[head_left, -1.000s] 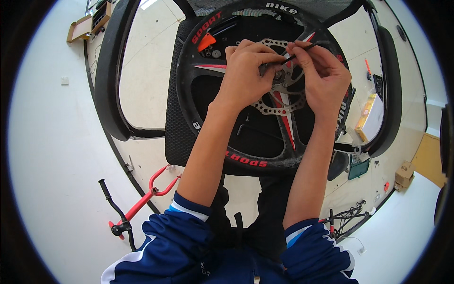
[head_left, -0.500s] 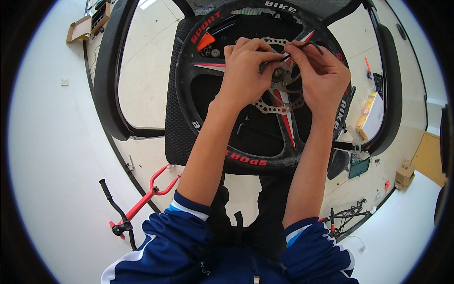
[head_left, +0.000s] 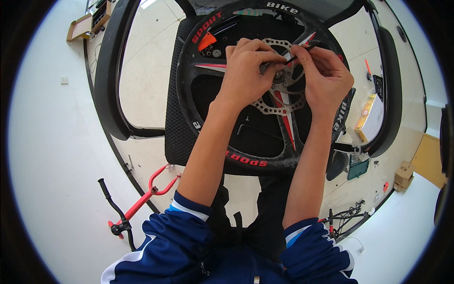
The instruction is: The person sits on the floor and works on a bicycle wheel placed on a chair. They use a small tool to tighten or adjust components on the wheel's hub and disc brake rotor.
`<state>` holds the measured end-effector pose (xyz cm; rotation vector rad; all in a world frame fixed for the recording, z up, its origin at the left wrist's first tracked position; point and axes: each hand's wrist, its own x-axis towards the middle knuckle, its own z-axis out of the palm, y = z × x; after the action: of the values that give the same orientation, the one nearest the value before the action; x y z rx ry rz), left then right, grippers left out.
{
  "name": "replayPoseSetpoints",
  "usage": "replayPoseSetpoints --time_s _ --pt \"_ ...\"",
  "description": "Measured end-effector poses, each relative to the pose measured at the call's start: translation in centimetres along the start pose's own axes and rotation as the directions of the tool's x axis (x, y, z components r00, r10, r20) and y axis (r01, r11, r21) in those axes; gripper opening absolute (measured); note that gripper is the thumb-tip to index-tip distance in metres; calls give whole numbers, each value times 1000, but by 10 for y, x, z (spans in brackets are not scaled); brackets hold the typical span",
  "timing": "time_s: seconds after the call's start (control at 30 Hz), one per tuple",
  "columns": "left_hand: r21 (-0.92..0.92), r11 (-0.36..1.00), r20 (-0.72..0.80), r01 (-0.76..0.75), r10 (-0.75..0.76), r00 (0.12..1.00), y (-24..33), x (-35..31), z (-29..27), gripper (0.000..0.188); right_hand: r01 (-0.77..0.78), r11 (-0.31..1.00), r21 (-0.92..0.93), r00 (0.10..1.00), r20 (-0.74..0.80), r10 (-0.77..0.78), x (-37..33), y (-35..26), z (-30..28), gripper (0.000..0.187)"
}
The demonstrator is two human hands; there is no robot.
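A black mag bicycle wheel [head_left: 184, 87] with red and white spokes lies flat on the seat of a chair. At its hub a silver brake disc [head_left: 270, 111] with holes is partly covered by my hands. My right hand [head_left: 326, 78] pinches a thin black hex key [head_left: 290, 60], whose bent end shows above the fingers. On the left side of the hub, my left hand [head_left: 248, 71] is closed, thumb and fingertips together at the key's other end. Whether a bolt sits between those fingertips is hidden. A small bolt [head_left: 247, 119] and an L-shaped hex key [head_left: 241, 128] lie within the wheel's lower opening.
Inside the wheel's upper left opening are an orange piece [head_left: 206, 42] and a washer [head_left: 216, 53]. Chair armrests [head_left: 108, 71] flank the wheel. On the floor are a red fork with handlebar [head_left: 137, 207], a black bike frame [head_left: 347, 217] and a carton [head_left: 404, 174].
My right hand has shifted slightly to the right and turned a little, and the hex key's bent end has moved with it. My left hand stays almost in place.
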<state>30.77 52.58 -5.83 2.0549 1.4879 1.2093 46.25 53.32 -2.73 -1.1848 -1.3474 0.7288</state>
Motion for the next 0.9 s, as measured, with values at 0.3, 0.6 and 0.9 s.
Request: replayPoseSetpoints --time_s 0.3,0.6,0.9 --pt "-32 999 -12 -25 24 1000 -6 3 -1 15 -15 988 154 1000 7 14 0 4 5 12" --pt "-14 1000 6 -13 13 1000 -4 1 -1 17 0 996 88 999 33 -3 0 1 3 10" --pt "-30 999 3 -28 29 1000 -7 2 -1 17 59 993 -106 997 -44 -63 -5 -2 8 11"
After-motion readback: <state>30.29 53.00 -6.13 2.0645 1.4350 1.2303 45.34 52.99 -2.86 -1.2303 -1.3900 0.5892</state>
